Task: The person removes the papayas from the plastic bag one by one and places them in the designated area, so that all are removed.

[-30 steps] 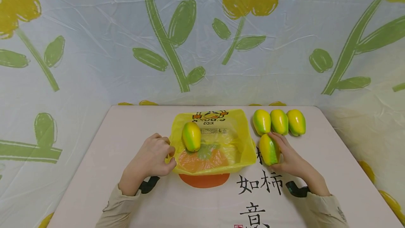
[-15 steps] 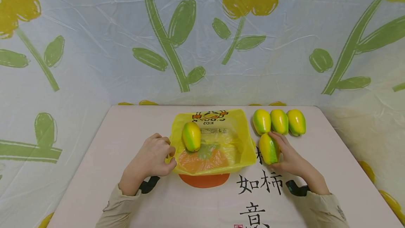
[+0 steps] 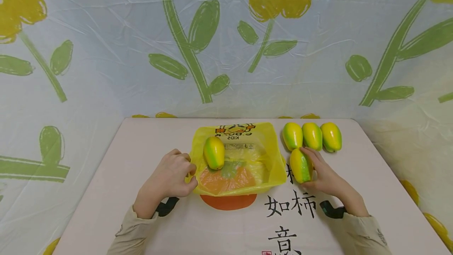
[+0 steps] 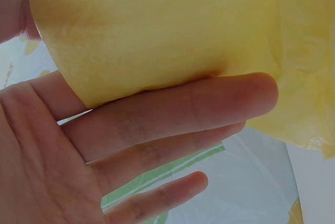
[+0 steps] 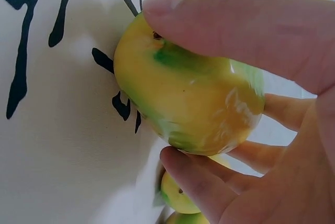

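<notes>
A yellow plastic bag (image 3: 272, 160) lies on the table with its mouth held wide. My left hand (image 3: 173, 174) grips the bag's left edge. In the left wrist view, the thin yellow film (image 4: 157, 30) passes between the thumb and the fingers, covering part of the index finger. One yellow-green mango (image 3: 214, 152) lies inside the bag, towards its left. Right of the bag, my right hand (image 3: 323, 174) holds another mango (image 3: 301, 166), thumb on the near end and fingers round the far side, as the right wrist view shows of this mango (image 5: 183, 93).
Behind the held mango, three more mangoes (image 3: 312, 137) lie in a row at the table's back right. The pale tablecloth (image 3: 198, 231) carries black characters and an orange printed shape. A flowered cloth (image 3: 134, 50) hangs behind and at both sides.
Almost nothing differs. The mango in my right hand sits very slightly higher; my left hand and the bag have stayed in place.
</notes>
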{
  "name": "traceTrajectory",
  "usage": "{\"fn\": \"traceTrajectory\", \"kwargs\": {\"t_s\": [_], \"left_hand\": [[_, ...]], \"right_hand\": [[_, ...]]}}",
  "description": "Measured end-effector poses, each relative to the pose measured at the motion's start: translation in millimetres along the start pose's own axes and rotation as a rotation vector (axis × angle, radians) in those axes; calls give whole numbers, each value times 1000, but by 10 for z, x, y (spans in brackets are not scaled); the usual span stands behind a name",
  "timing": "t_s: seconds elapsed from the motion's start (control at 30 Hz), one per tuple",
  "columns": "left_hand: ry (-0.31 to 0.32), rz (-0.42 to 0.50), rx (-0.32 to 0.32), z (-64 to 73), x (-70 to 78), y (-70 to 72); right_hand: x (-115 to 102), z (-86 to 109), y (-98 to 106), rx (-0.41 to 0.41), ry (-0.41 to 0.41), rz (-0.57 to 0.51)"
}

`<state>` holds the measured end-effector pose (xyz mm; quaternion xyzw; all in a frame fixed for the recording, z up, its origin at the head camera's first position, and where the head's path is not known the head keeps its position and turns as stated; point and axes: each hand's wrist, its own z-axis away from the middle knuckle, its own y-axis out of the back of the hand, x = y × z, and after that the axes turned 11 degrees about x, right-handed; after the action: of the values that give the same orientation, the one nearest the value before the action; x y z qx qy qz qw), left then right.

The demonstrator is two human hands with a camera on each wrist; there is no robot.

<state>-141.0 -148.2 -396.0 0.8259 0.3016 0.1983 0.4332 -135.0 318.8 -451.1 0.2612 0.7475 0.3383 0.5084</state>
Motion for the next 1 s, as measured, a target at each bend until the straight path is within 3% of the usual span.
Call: {"fn": "traceTrajectory", "kwargs": {"t_s": [0.43,0.7,0.87,1.0], "left_hand": [[-3,2,17,9,-9,-7],[-3,0,15,2,-16,-8],[1,4,12,0,-14,-15],[7,6,9,6,-14,-10]], "right_hand": [[-44,10,59,-12,-12,-2],[-188,-57,236,48,103,-3],[-305,-139,346,54,96,1],[-389,-214,381,96,143,25]]}}
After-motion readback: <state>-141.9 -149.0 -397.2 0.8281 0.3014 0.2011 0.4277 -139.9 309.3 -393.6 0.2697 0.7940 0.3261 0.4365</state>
